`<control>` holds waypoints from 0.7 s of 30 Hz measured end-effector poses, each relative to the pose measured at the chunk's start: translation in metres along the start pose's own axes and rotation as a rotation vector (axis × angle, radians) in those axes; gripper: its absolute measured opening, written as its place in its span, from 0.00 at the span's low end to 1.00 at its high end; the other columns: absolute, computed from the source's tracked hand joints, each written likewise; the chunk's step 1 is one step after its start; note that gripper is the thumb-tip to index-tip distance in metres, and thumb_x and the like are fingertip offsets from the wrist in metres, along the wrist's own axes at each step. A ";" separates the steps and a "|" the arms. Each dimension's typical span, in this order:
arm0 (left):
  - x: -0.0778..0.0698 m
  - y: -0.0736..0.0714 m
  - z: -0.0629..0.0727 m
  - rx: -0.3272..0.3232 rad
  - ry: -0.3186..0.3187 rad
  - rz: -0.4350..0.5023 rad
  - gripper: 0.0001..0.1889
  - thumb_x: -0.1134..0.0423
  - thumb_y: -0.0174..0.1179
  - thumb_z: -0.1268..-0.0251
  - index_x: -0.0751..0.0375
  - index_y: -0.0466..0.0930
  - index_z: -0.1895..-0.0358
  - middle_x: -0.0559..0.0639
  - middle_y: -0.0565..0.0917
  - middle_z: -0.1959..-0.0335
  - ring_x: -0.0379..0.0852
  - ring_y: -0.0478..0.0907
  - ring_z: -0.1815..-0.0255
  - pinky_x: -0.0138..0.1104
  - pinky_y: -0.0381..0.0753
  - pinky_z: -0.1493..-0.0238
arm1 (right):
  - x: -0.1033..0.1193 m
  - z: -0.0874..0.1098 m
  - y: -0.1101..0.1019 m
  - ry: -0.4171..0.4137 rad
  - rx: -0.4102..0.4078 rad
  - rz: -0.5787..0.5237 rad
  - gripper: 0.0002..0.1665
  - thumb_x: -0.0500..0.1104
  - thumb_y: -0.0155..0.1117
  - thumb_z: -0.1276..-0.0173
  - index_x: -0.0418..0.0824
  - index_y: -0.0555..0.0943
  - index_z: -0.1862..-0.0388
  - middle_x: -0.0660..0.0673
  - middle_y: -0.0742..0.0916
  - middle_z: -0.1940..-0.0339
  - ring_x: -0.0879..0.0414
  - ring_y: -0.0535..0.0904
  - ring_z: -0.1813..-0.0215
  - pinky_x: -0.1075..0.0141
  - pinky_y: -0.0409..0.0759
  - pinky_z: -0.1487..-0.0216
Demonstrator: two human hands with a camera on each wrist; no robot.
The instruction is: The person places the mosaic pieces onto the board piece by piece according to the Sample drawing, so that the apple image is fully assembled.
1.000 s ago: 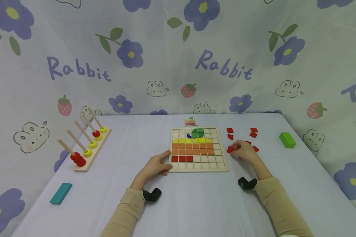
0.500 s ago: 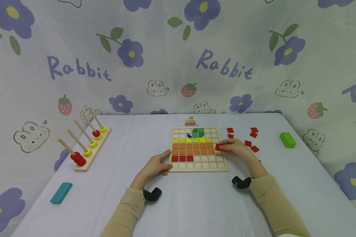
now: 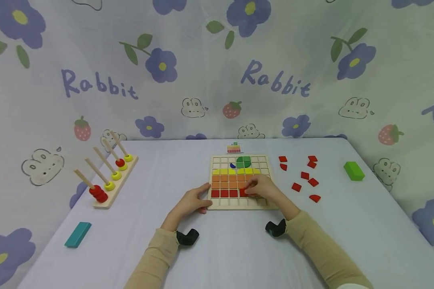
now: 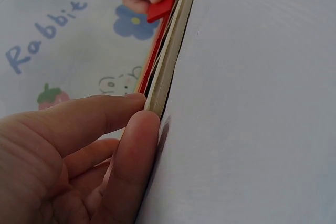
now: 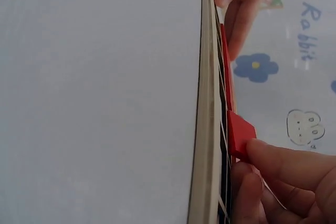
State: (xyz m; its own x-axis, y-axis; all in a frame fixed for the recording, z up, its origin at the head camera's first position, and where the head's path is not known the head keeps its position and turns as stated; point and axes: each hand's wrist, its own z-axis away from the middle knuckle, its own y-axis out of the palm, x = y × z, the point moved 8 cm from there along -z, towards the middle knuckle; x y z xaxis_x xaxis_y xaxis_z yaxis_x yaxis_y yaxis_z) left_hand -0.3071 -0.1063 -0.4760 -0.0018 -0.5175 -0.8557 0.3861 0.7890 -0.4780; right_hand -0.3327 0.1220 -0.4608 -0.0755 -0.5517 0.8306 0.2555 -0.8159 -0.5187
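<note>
Beside a gridded wooden mosaic board (image 3: 224, 207), my left hand (image 3: 191, 202) rests with its spread thumb and index finger touching the left edge and near-left corner. The left wrist view shows the thumb (image 4: 140, 150) against the corner; the other fingers fold below. My right hand (image 3: 265, 188) pinches a red square tile (image 5: 240, 134) between thumb and fingers. That tile stands tilted over the row of red tiles (image 3: 224, 194), just right of the laid ones. Orange tiles (image 3: 224, 185), yellow tiles (image 3: 230, 171), green pieces (image 3: 243, 162) and a blue piece (image 3: 232, 165) fill other cells.
Several loose red tiles (image 3: 305, 175) lie right of the board, with a green block (image 3: 354, 171) beyond them. A small pattern card (image 3: 234, 147) is behind the board. On the left are a peg stacker (image 3: 121, 176) with red and yellow beads and a teal block (image 3: 78, 235).
My right hand has picked up a red tile from the right side and carried it left over the board to the red row. My left hand keeps its place.
</note>
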 end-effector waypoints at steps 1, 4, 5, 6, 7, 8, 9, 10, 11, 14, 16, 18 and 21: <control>0.000 0.000 0.000 0.000 0.000 0.001 0.36 0.62 0.64 0.44 0.58 0.60 0.31 0.55 0.80 0.60 0.40 0.75 0.85 0.31 0.77 0.73 | 0.002 0.000 0.000 -0.010 -0.010 0.031 0.05 0.37 0.68 0.44 0.38 0.82 0.68 0.45 0.81 0.68 0.55 0.76 0.68 0.68 0.78 0.65; -0.001 0.000 0.000 -0.005 0.000 0.001 0.36 0.63 0.64 0.44 0.58 0.60 0.31 0.56 0.80 0.59 0.40 0.75 0.85 0.31 0.77 0.74 | 0.008 0.001 0.000 -0.053 -0.038 0.140 0.05 0.38 0.69 0.44 0.39 0.83 0.70 0.47 0.82 0.69 0.54 0.74 0.66 0.68 0.76 0.65; -0.002 0.000 -0.001 -0.008 0.003 0.002 0.36 0.63 0.64 0.44 0.58 0.60 0.31 0.55 0.80 0.59 0.40 0.75 0.85 0.31 0.77 0.74 | 0.010 0.002 0.000 -0.061 -0.042 0.165 0.04 0.39 0.70 0.44 0.40 0.83 0.70 0.47 0.82 0.69 0.54 0.73 0.65 0.67 0.75 0.65; -0.003 0.000 -0.001 -0.009 0.005 0.001 0.36 0.63 0.64 0.44 0.58 0.60 0.31 0.55 0.81 0.60 0.40 0.75 0.86 0.31 0.77 0.74 | 0.010 0.002 0.000 -0.062 -0.045 0.174 0.04 0.39 0.70 0.45 0.40 0.83 0.70 0.48 0.82 0.69 0.53 0.73 0.65 0.67 0.74 0.65; -0.003 0.000 -0.001 -0.009 0.006 -0.002 0.36 0.63 0.64 0.44 0.58 0.60 0.31 0.55 0.81 0.62 0.40 0.75 0.86 0.31 0.77 0.73 | 0.011 0.002 0.000 -0.065 -0.048 0.184 0.04 0.39 0.70 0.45 0.41 0.83 0.70 0.48 0.82 0.69 0.53 0.73 0.65 0.67 0.73 0.66; -0.003 -0.001 -0.001 -0.009 0.007 -0.002 0.36 0.63 0.64 0.44 0.58 0.60 0.31 0.54 0.81 0.64 0.40 0.75 0.86 0.31 0.77 0.73 | 0.011 0.002 0.000 -0.064 -0.049 0.188 0.04 0.40 0.70 0.45 0.41 0.83 0.71 0.48 0.82 0.70 0.53 0.73 0.65 0.67 0.73 0.66; -0.003 -0.001 -0.001 -0.010 0.008 -0.001 0.36 0.63 0.64 0.44 0.58 0.60 0.31 0.53 0.81 0.64 0.40 0.75 0.86 0.31 0.77 0.73 | 0.011 0.001 0.000 -0.063 -0.050 0.189 0.04 0.40 0.70 0.45 0.41 0.83 0.72 0.48 0.82 0.70 0.53 0.73 0.66 0.67 0.73 0.66; -0.003 -0.001 -0.001 -0.010 0.008 -0.002 0.36 0.63 0.64 0.44 0.58 0.60 0.31 0.54 0.81 0.65 0.40 0.75 0.86 0.31 0.77 0.73 | 0.011 0.001 0.000 -0.065 -0.049 0.187 0.04 0.39 0.71 0.45 0.41 0.83 0.72 0.48 0.82 0.71 0.54 0.73 0.66 0.67 0.72 0.67; -0.002 -0.001 -0.001 -0.008 0.006 -0.002 0.36 0.63 0.64 0.44 0.58 0.60 0.31 0.54 0.81 0.68 0.39 0.75 0.86 0.31 0.77 0.73 | 0.011 0.001 0.001 -0.068 -0.048 0.186 0.04 0.39 0.71 0.45 0.41 0.83 0.72 0.48 0.82 0.72 0.54 0.73 0.66 0.67 0.72 0.67; -0.002 -0.001 -0.001 -0.012 0.010 0.006 0.36 0.64 0.64 0.44 0.58 0.60 0.31 0.53 0.81 0.60 0.39 0.75 0.86 0.31 0.77 0.74 | 0.009 0.000 0.002 -0.078 -0.041 0.171 0.05 0.39 0.71 0.46 0.41 0.82 0.73 0.48 0.82 0.72 0.55 0.73 0.67 0.68 0.72 0.66; -0.002 0.000 -0.001 -0.011 0.008 0.005 0.36 0.64 0.64 0.44 0.59 0.60 0.31 0.54 0.81 0.61 0.39 0.75 0.86 0.31 0.77 0.74 | 0.007 0.001 0.001 -0.073 -0.035 0.151 0.05 0.39 0.70 0.45 0.41 0.83 0.71 0.48 0.81 0.72 0.55 0.73 0.67 0.68 0.72 0.67; -0.001 0.000 0.000 -0.008 0.004 0.005 0.36 0.64 0.64 0.44 0.59 0.60 0.31 0.53 0.82 0.65 0.39 0.75 0.86 0.31 0.77 0.74 | 0.004 0.002 -0.004 -0.056 -0.036 0.115 0.06 0.40 0.70 0.44 0.41 0.83 0.68 0.47 0.81 0.70 0.54 0.73 0.67 0.68 0.72 0.69; -0.001 0.001 0.000 0.001 -0.004 0.001 0.36 0.64 0.64 0.44 0.59 0.59 0.31 0.51 0.80 0.75 0.39 0.74 0.86 0.30 0.77 0.74 | -0.003 0.005 -0.022 -0.032 -0.058 0.081 0.09 0.41 0.68 0.42 0.39 0.82 0.63 0.45 0.80 0.67 0.54 0.72 0.68 0.68 0.73 0.71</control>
State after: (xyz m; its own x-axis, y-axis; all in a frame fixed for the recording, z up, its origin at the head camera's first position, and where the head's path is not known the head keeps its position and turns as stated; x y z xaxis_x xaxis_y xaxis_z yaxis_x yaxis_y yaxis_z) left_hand -0.3069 -0.1055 -0.4758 0.0019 -0.5177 -0.8556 0.3866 0.7894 -0.4768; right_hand -0.3336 0.1423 -0.4514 -0.0259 -0.6113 0.7910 0.2036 -0.7779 -0.5945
